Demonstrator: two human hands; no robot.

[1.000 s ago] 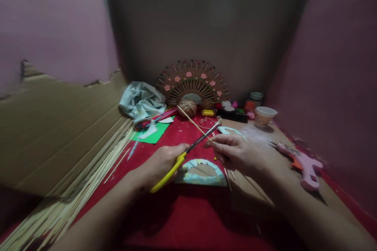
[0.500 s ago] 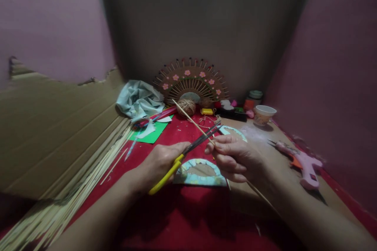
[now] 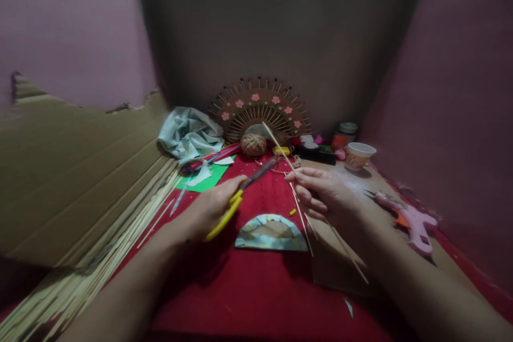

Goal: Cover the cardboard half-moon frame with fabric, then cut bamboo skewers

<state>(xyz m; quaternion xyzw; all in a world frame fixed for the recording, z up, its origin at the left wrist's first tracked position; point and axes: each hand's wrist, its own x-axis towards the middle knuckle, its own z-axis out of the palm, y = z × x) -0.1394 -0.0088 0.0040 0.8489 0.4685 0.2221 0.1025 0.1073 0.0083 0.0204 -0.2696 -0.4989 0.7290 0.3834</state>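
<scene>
My left hand [image 3: 214,206] is closed round the yellow handles of a pair of scissors [image 3: 244,189], whose blades point up and to the right over the red cloth. My right hand [image 3: 324,195] pinches a thin bamboo stick [image 3: 280,150] that runs from near the twine ball down past my wrist. Scissor tip and stick stand a little apart. A half-round paper-covered piece [image 3: 271,232] lies on the cloth just below both hands, with another loose stick [image 3: 301,216] beside it.
A decorated stick fan [image 3: 260,109] leans on the back wall behind a twine ball [image 3: 253,144]. A bundle of long bamboo sticks [image 3: 100,262] and cardboard [image 3: 72,171] fill the left. A pink glue gun [image 3: 412,222], paper cup [image 3: 359,156], blue cloth [image 3: 190,133] and green paper [image 3: 206,179] lie around.
Both hands have risen and moved away from me. The scissors, which straddled the stick, have drawn off to the left of it. The stick now stands steeper in my right hand.
</scene>
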